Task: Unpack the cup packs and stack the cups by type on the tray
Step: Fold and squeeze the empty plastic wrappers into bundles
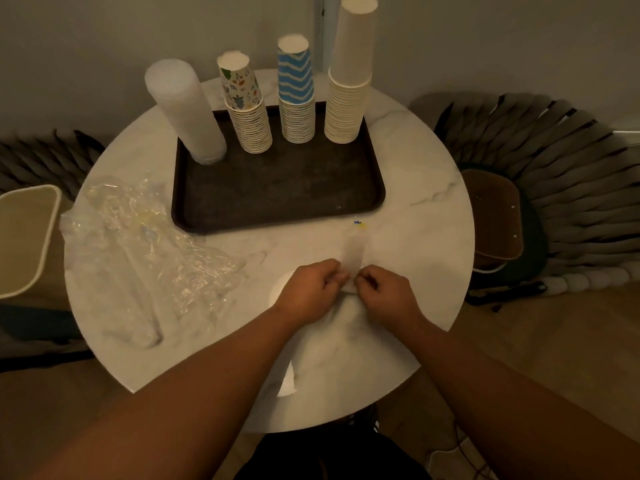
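Observation:
A dark tray (277, 195) on the round marble table carries several upside-down stacks: clear plastic cups (185, 114), patterned paper cups (246, 109), blue zigzag cups (296, 95) and tall plain white cups (349, 77). Near the table's front lies a pack of white cups (325, 334) in clear wrap, its twisted end (356, 247) pointing toward the tray. My left hand (311, 289) and my right hand (388, 292) both pinch the wrap at the pack's neck, fingers curled, knuckles almost touching.
Crumpled empty plastic wrappers (145, 244) lie on the table's left side. A beige bin (24, 237) stands left of the table. A woven chair with a brown seat cushion (495, 216) stands to the right. The front half of the tray is bare.

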Tool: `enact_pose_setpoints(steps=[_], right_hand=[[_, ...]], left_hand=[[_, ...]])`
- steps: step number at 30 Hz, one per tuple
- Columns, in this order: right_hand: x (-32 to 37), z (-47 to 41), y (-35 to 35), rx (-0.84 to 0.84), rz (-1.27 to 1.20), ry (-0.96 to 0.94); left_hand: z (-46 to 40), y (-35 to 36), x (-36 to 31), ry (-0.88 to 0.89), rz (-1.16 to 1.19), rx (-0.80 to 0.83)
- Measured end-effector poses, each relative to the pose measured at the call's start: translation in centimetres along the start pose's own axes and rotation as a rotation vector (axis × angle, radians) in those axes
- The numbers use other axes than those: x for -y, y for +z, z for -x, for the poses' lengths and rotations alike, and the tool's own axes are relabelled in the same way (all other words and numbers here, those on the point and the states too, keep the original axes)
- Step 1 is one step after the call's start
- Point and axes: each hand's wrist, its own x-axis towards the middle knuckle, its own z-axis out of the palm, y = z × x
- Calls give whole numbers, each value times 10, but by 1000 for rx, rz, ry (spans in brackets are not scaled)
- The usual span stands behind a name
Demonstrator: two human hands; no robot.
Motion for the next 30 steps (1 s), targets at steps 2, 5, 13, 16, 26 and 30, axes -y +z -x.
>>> enact_pose_setpoints(steps=[2,5,13,16,26,30], right_hand=[[1,-5,0,-36,-86,146],[3,-9,-1,-100,-194,289],[-3,-9,-3,-60,8,-14],[-9,-9,-1,87,180,-171],[-13,-14,-8,245,279,-195],[-7,-11,-14,181,123,-128]], left_hand=[[-11,8,-6,-67,-49,25],[-23,13,-7,-132,-105,70],[-33,18,-10,-228,-210,52],[-32,16,-9,-228,-143,15],[-22,2,34,559,-545,81],[-29,-4,9,258,-334,81]])
